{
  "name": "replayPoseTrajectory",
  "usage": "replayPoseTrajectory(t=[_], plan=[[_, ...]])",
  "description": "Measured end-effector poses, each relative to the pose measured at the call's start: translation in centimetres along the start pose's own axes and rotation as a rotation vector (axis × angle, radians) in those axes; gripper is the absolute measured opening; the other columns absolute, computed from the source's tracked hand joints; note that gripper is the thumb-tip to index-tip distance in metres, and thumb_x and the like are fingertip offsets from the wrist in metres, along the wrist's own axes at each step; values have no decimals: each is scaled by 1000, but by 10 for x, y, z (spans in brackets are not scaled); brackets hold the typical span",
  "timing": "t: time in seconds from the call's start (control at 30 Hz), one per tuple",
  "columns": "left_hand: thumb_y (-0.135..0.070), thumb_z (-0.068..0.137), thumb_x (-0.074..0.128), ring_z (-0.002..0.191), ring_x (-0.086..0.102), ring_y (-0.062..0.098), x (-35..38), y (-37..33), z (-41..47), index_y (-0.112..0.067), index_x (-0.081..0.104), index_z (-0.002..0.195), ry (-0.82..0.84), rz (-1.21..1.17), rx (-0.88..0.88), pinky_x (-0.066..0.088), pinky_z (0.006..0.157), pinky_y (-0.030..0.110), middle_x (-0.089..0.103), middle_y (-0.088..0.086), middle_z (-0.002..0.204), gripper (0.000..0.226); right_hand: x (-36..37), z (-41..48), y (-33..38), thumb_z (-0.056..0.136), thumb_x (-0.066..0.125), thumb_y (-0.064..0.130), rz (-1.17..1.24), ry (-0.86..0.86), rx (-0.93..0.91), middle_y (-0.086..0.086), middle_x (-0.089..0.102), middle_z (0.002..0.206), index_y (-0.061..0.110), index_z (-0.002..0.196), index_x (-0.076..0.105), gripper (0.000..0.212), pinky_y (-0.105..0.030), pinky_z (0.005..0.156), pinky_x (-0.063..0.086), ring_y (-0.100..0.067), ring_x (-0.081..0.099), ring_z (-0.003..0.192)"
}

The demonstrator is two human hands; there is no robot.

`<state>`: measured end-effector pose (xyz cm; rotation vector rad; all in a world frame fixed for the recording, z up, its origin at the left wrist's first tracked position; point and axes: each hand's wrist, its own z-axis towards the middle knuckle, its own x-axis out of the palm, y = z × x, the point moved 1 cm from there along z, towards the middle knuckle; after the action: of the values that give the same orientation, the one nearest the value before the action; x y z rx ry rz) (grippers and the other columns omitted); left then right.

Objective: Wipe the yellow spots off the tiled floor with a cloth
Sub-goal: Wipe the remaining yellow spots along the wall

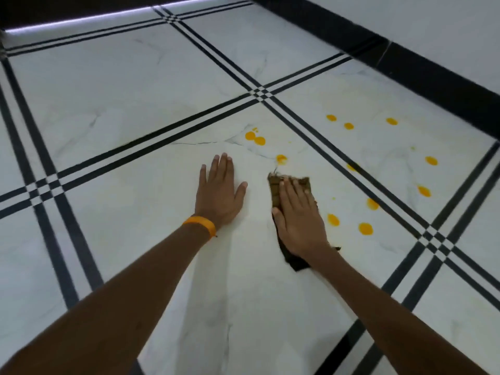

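light: soft, even | glare: bright strip (pixel 81 21) top left | edges: bowed | focus: slightly blurred

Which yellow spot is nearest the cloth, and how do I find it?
Start at the stripe crossing in the middle of the floor and look nearer. The right hand presses a brown cloth; the spot lies just beyond its far frayed corner. It sits alone, unlike the close pair farther away.

A dark brown, frayed cloth (pixel 275 192) lies flat on the white tiled floor (pixel 135 90) with black stripes. Round yellow spots (pixel 365 228) dot the tiles beyond and right of it; the nearest looks possibly smeared.
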<state>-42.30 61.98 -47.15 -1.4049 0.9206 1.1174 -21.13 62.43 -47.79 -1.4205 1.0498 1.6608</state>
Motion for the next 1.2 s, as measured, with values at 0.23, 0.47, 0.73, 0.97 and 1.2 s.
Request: replayPoseTrajectory(t=[0.23,0.47,0.73,0.97,1.2], plan=[[-56,95,12,154,8,29,19,-17,13,0,10,156,0,102,10,8,124,49,11,17,165,83,-13,27,-110,99,8,47,-33,-28,324,-17,26,165,0,157,24,77,-48,125,14,-32,21,153],[-51,97,13,154,10,29,19,-14,16,-1,13,156,-33,81,27,10,124,49,12,16,165,78,-14,-14,-49,103,19,45,30,87,25,-3,11,168,10,161,17,68,-40,127,7,-21,7,157],[-45,98,15,154,10,30,22,-14,17,0,13,156,-46,93,28,11,124,50,13,18,165,74,-25,57,-142,96,10,44,-11,-52,597,-23,31,161,-3,155,25,77,-52,123,18,-37,25,150],[-45,98,15,154,9,28,21,-13,18,-1,12,157,-41,87,24,10,124,50,12,16,166,73,-24,-38,-103,103,23,44,12,51,90,-8,16,167,8,160,20,67,-44,127,12,-24,12,156],[-38,102,18,153,13,28,21,-13,18,-1,17,156,-52,88,32,12,124,49,17,16,165,65,-25,74,-127,95,11,45,-1,-36,505,-24,34,159,-5,153,30,79,-50,122,20,-39,29,149]])
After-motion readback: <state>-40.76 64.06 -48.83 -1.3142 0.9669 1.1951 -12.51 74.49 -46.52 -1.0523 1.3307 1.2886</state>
